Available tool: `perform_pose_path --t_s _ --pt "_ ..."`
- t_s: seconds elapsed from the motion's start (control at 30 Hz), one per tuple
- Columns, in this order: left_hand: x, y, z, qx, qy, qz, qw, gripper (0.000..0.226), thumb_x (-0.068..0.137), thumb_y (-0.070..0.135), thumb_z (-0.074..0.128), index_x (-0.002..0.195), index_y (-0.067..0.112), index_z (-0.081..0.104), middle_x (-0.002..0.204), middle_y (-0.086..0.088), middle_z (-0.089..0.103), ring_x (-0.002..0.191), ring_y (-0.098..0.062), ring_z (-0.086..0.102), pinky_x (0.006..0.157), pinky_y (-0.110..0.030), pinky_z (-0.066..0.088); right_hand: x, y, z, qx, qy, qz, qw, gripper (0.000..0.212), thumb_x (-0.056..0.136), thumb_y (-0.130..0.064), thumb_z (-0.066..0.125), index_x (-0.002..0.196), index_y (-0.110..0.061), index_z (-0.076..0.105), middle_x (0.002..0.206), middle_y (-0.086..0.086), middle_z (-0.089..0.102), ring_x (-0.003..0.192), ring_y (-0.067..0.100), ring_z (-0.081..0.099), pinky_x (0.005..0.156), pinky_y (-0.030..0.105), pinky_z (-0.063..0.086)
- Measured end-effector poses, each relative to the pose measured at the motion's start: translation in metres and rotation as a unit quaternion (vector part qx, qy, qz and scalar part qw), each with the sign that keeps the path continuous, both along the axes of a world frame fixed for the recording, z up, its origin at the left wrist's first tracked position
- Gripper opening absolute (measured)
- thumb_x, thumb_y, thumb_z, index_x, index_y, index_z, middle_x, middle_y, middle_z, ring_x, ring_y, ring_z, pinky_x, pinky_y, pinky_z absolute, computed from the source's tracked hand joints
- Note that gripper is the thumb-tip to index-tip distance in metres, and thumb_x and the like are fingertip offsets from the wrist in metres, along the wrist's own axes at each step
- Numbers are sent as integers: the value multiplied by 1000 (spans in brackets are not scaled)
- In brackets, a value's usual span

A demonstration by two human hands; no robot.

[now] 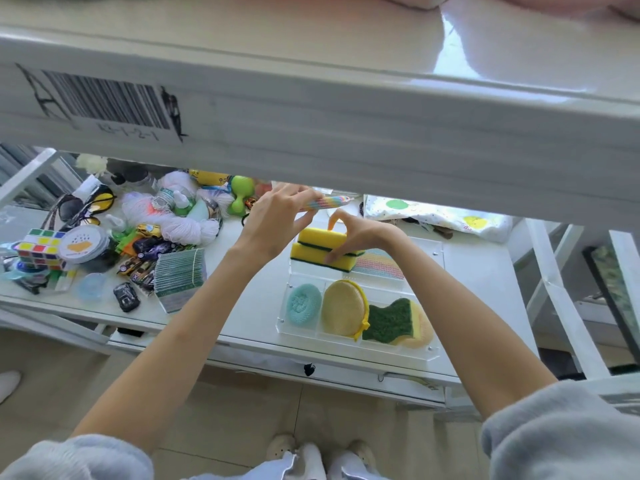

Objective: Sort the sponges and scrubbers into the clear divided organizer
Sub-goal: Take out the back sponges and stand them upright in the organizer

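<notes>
The clear divided organizer (420, 355) lies on the white shelf. Its front row holds a teal round scrubber (304, 304), a tan round scrubber with yellow trim (343, 311) and a green-faced sponge (389, 320) over a pale yellow pad. In the back row lies a pastel striped cloth sponge (379, 266). My right hand (360, 237) grips two stacked yellow sponges with green backing (317, 245) at the organizer's back left. My left hand (273, 216) holds a rainbow striped sponge (323, 203) just above them.
A heap of clutter fills the shelf's left side: a Rubik's cube (41, 249), toy cars (126, 296), white yarn (180, 226), a green dumbbell toy (240, 194), a round tin (83, 244). An upper shelf beam (311, 116) hangs overhead. A spotted cloth (440, 213) lies at the right.
</notes>
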State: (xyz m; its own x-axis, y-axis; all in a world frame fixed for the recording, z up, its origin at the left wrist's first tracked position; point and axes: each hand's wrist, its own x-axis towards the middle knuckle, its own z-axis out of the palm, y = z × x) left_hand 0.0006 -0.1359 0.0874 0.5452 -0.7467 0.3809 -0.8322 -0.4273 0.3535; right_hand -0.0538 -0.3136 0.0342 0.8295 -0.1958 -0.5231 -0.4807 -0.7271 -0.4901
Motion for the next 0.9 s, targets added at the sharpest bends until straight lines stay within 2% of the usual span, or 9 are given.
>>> perform_pose_path --t_s 0.13,0.23,0.33,0.43,0.5,0.6,0.73,0.83,0.9 --pt "1 1 1 -17 2 9 1000 25 90 18 61 113 12 66 99 -14 73 90 -32 64 72 -31 44 -6 -6 2 73 -24 -42 996 73 67 -39 80 127 -26 41 137 1 37 117 20 41 100 39 41" --pt "1 4 0 -26 3 20 999 25 89 20 62 112 13 66 98 -14 72 91 -32 64 70 -32 43 -8 -5 0 122 -88 -94 984 68 68 -35 79 124 -27 42 134 5 44 115 24 49 97 42 47" --pt "3 7 0 -33 -2 34 999 24 90 24 61 112 16 66 95 -14 73 89 -32 64 68 -29 39 -10 4 -12 162 -140 -141 966 82 60 -33 82 127 -30 36 121 11 55 107 29 59 91 50 54" --pt "5 9 1 -31 -4 42 999 24 90 27 60 111 18 67 94 -13 73 88 -32 64 67 -26 34 -14 10 -24 174 -190 -143 956 87 64 -18 83 133 -27 30 125 12 48 110 30 55 92 48 52" --pt "3 9 2 -30 -3 42 999 23 90 25 60 110 17 67 93 -13 73 88 -31 63 67 -26 33 -17 12 -30 136 -196 -112 965 85 66 -10 81 133 -23 30 122 13 48 109 33 54 91 49 51" --pt "-2 9 1 -25 5 30 999 24 89 20 62 111 13 66 96 -12 72 89 -30 62 67 -27 34 -20 14 -40 53 -204 -85 974 83 65 -14 81 131 -20 31 114 15 54 101 35 57 86 51 50" --pt "-5 5 -1 -9 1 6 1000 29 89 19 62 117 14 63 103 -10 70 96 -31 60 73 -34 44 -23 4 -39 -31 -197 -25 980 89 64 -21 81 137 -16 30 126 14 50 108 33 53 88 46 49" --pt "-7 -3 -3 -12 7 -5 1000 29 88 18 62 116 14 64 105 -10 71 97 -30 61 78 -38 48 -27 -7 -38 -131 -159 31 978 93 64 -29 82 140 -17 30 130 13 50 113 35 52 92 47 47" --pt "-10 -10 -6 -15 12 -10 1000 28 88 19 62 116 16 64 106 -8 71 98 -29 61 77 -38 49 -28 -6 -41 -155 -151 47 975 97 65 -34 82 143 -16 27 134 15 48 118 36 50 96 50 45"
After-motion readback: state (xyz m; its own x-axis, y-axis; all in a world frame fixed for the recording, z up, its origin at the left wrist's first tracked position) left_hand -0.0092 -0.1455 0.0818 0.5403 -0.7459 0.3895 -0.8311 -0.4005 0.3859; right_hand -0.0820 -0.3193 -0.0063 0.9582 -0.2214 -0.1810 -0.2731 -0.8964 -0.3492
